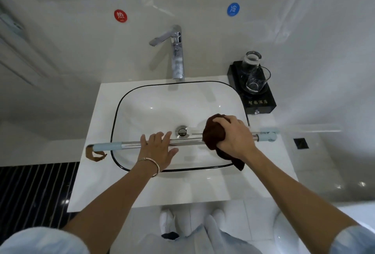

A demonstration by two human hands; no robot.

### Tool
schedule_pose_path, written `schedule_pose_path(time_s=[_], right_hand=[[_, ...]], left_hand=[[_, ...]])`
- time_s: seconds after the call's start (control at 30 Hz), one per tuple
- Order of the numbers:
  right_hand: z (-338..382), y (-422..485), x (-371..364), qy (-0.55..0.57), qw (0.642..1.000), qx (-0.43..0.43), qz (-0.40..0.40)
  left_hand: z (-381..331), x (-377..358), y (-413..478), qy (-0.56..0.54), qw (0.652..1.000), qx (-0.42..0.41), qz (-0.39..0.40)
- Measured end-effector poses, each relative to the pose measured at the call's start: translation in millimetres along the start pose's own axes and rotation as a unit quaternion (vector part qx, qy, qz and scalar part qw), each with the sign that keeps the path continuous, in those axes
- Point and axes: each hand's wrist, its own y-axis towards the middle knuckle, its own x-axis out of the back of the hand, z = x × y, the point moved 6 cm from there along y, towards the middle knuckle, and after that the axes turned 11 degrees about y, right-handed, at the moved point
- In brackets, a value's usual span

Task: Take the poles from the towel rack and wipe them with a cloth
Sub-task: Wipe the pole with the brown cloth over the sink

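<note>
Shiny metal pole [188,141] with pale blue ends, laid crosswise over the white sink [142,99], both ends resting on the counter either side of the bowl. Left hand [160,150] open and flat, fingers spread, pressing down on the pole near its middle; right hand [233,136] closed around a dark brown cloth [213,134] wrapped over the pole toward its right end. Best wiped with the cloth kept snug all round the metal, slid in long strokes end to end, pinned firmly to stop rolling, kept clear of the drinking glasses [256,77] on the black stand nearby.
</note>
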Motion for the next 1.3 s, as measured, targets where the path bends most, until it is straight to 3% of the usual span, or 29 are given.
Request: schedule_pose_path(time_s=[0.23, 0.33, 0.47, 0.63, 0.73, 0.87, 0.97, 1.07, 1.13, 1.3], right_hand=[[64.7, 0.8, -55.6, 0.034, 0.992, 0.123, 0.026], [40.1, 1.8, -37.4, 0.016, 0.996, 0.075, 0.041], [8.9, -4.0, -12.3, 0.019, 1.0, 0.002, -0.001], [20.4, -1.1, -19.9, 0.019, 1.0, -0.013, -0.004], [16.0, -3.2, -18.8, 0.029, 0.999, -0.019, 0.0], [19.2, -4.2, -18.1, 0.026, 0.999, -0.025, -0.006], [17.8, -5.1, -19.2, 0.025, 0.999, -0.037, -0.005], [19.3, -4.3, -19.2, 0.023, 0.999, -0.046, -0.005], [23.4, -3.3, -19.9, 0.029, 0.998, -0.056, -0.002], [66.9, 0.2, -44.8, 0.027, 0.999, -0.022, 0.008]], left_hand=[[-1.9, 1.0, -2.1, 0.037, 0.999, 0.003, -0.004], [-0.6, -0.8, -1.8, 0.03, 1.0, 0.001, 0.0], [-0.4, -2.9, -1.3, 0.021, 1.0, -0.002, -0.004], [-0.7, -4.5, -0.3, 0.007, 1.0, -0.022, 0.002], [9.4, -6.3, 1.9, -0.055, 0.996, -0.065, 0.023], [75.1, -7.8, 5.0, -0.068, 0.997, -0.046, -0.001], [135.3, -27.5, 1.2, -0.038, 0.997, -0.024, 0.063], [155.9, -37.1, -8.4, -0.103, 0.988, -0.059, 0.099], [159.7, -35.9, -11.6, -0.13, 0.986, -0.063, 0.083], [162.3, -27.1, -18.5, -0.049, 0.999, -0.023, 0.005]])
